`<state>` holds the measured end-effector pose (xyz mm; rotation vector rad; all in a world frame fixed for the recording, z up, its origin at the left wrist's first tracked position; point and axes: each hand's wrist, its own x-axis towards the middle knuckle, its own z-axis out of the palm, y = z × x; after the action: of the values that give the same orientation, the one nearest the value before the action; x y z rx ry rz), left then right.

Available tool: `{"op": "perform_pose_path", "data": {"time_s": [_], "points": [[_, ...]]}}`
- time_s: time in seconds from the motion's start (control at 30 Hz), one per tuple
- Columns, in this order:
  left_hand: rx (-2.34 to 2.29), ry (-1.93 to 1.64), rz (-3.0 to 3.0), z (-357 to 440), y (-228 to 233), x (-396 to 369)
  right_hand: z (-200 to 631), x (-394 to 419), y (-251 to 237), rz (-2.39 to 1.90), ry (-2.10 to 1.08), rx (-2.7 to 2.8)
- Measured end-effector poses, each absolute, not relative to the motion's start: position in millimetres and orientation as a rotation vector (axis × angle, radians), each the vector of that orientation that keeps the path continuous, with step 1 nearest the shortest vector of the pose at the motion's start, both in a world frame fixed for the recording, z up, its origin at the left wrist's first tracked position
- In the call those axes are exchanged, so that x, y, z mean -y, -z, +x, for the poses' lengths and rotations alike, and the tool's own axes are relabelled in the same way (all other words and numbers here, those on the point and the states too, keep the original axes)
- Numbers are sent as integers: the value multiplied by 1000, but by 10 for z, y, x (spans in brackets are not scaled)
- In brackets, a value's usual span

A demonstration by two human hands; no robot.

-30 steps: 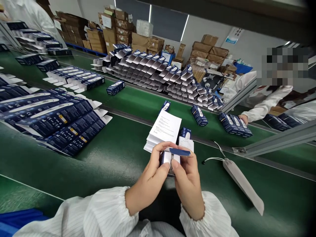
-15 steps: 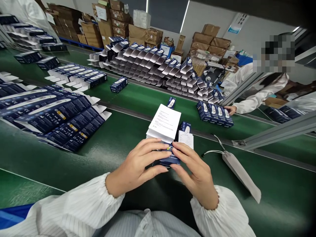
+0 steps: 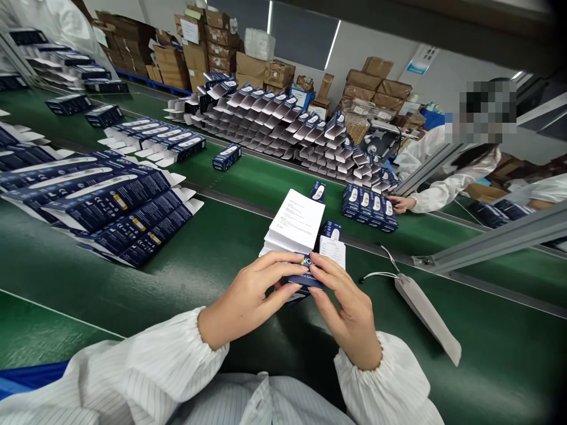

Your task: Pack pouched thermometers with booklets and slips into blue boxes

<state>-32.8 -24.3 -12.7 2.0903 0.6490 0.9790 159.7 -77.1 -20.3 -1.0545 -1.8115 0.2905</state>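
Observation:
My left hand (image 3: pixel 248 298) and my right hand (image 3: pixel 348 307) together grip a small dark blue carton (image 3: pixel 305 277) just above the green belt (image 3: pixel 177 277). Fingers of both hands press on its top face. Right behind the carton sits a stack of white folded leaflets (image 3: pixel 297 223). A second small blue carton with an open white flap (image 3: pixel 332 245) stands beside that stack, to its right.
Flat blue cartons (image 3: pixel 110 206) lie fanned out at the left. Rows of opened cartons (image 3: pixel 283 127) fill the far belt. A grey pouch with a cord (image 3: pixel 425 316) lies at the right. A co-worker's hand (image 3: pixel 401 203) touches a row of cartons (image 3: pixel 370 206). Cardboard boxes (image 3: pixel 221 53) stand behind.
One second ago the carton's end flap stood open under my fingers; now the carton is closed and both hands press on it. The co-worker's row of cartons has moved left.

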Motion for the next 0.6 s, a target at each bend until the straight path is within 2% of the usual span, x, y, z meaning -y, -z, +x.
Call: {"op": "perform_pose_path", "data": {"time_s": [0.1,0.3,0.6], "points": [[-624,-989,2092,-319,124,217,1615,769,191,-1044,-269,1845],[-630,-965,1858,-300,-14,200,1665,825,132,-1115,-496,1762],[-692,-980,1692,-262,-35,265,1549,862,174,-1131,-408,1677]]}}
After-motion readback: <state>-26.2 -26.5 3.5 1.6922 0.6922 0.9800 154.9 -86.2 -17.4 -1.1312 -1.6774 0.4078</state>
